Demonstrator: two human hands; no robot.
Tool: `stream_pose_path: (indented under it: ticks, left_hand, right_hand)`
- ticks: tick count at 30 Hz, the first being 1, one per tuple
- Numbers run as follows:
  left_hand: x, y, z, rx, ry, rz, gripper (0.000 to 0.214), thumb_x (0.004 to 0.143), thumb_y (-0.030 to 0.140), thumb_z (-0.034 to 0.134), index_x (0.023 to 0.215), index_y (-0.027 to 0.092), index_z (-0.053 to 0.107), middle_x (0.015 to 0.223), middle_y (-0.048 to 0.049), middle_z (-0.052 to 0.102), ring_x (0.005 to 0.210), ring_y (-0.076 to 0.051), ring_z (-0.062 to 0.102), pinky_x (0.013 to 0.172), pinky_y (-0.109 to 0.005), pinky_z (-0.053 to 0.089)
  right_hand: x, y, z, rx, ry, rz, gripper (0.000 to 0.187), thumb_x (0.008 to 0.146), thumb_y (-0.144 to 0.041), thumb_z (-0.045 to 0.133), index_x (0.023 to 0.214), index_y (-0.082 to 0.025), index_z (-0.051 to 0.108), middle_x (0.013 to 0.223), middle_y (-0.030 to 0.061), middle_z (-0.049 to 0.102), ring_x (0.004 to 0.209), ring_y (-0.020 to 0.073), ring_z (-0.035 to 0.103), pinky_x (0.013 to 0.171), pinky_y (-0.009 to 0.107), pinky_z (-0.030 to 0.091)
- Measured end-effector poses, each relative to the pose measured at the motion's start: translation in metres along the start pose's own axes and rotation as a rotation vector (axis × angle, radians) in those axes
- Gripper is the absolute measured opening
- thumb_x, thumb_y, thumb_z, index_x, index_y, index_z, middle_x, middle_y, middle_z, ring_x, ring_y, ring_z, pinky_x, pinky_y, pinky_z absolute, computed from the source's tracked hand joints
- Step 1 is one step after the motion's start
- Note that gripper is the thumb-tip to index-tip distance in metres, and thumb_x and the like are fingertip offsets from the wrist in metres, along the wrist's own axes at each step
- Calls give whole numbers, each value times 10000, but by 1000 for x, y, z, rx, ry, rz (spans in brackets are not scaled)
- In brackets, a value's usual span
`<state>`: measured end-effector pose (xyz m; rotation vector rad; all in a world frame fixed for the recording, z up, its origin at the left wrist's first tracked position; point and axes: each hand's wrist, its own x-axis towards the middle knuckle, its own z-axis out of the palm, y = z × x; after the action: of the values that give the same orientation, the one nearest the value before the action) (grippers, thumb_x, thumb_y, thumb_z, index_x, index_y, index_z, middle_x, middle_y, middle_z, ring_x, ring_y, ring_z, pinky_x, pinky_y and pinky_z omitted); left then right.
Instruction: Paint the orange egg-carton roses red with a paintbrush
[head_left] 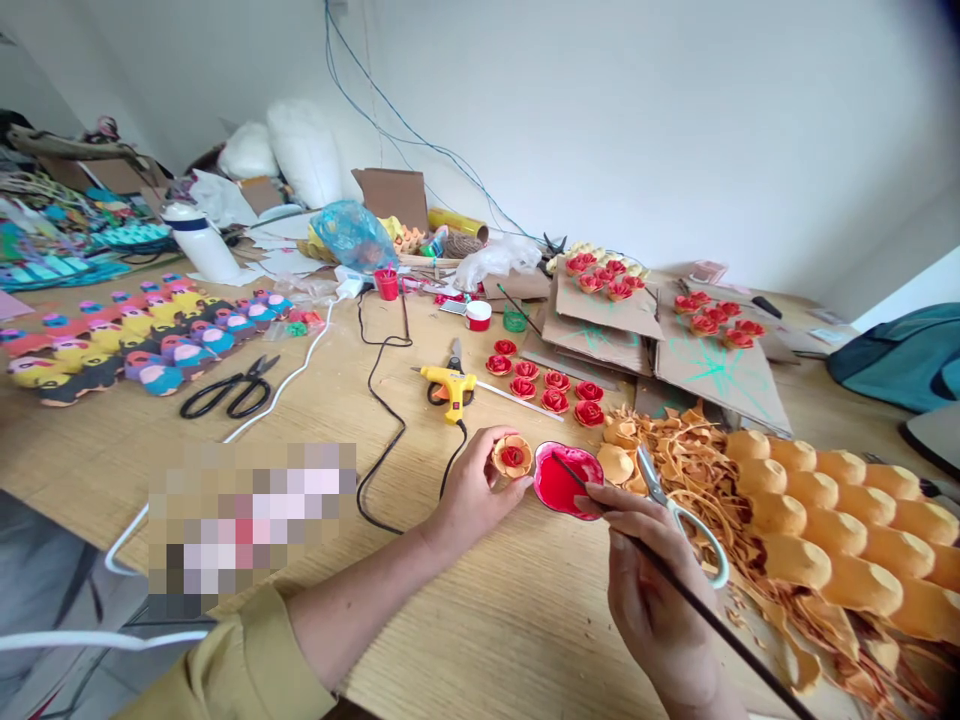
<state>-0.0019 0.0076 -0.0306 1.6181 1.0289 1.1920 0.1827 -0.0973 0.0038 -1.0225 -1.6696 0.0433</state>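
Observation:
Between the thumb and fingers of my left hand [480,485] is an orange egg-carton flower [513,456] with a red centre and paler petals. My right hand [660,580] grips a dark, long-handled paintbrush [675,580]. The brush tip reaches into a small dish of red paint [564,482], just right of the flower. Finished-looking red flowers [555,400] stand in rows beyond my hands. White-handled scissors [682,510] lie beside my right hand, partly on orange carton scraps [697,480].
A yellow glue gun [451,388] rests over dark-handled scissors, its black cord curling left. Orange egg cartons [832,510] fill the right side. Cardboard sheets [720,380] bear more red flowers. Black scissors [232,393], a white cable and painted cartons [135,340] lie left.

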Motion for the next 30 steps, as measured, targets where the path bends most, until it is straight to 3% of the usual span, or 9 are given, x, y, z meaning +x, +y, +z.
stream_pose_path:
  ticks: [4,9,15,24,30]
  left_hand:
    - [2,1,-1,36,0,-5,475,762,121,696,1222,201,608,1135,-58,714,684,-108,544,628,-233,469]
    - [4,-1,-3,31,-3,1,466,772,121,685,1224,200,606,1140,-68,711,703,-116,562,639,-236,477]
    - [1,1,-1,62,-2,29,455,785,176,741,1220,205,612,1109,-62,735,718,-120,582,643,-230,484]
    - [-4,9,-1,105,-110,112,434,801,152,724,1229,202,672,1099,-65,727,675,-112,552,605,-229,476]
    - [-5,18,-5,114,-158,160,411,830,172,723,1239,200,686,1102,-73,718,750,-143,604,635,-238,502]
  right_hand:
    - [1,7,-1,-66,44,48,279,988,-35,562,1181,-228,622,1160,73,741,1087,170,751,957,324,618]
    - [-3,16,-1,-123,43,73,252,997,-87,603,1191,-241,647,1100,49,751,1041,170,754,953,321,616]
    - [-2,12,2,-5,65,85,233,1014,-64,546,1140,-239,633,1157,71,751,1118,190,745,953,364,625]
    - [0,5,4,87,41,51,241,1018,-47,529,1125,-242,620,1156,87,779,1095,205,764,905,383,649]
    - [0,6,3,81,-11,49,244,1019,-40,515,1131,-234,612,1157,88,778,1092,196,758,920,368,632]
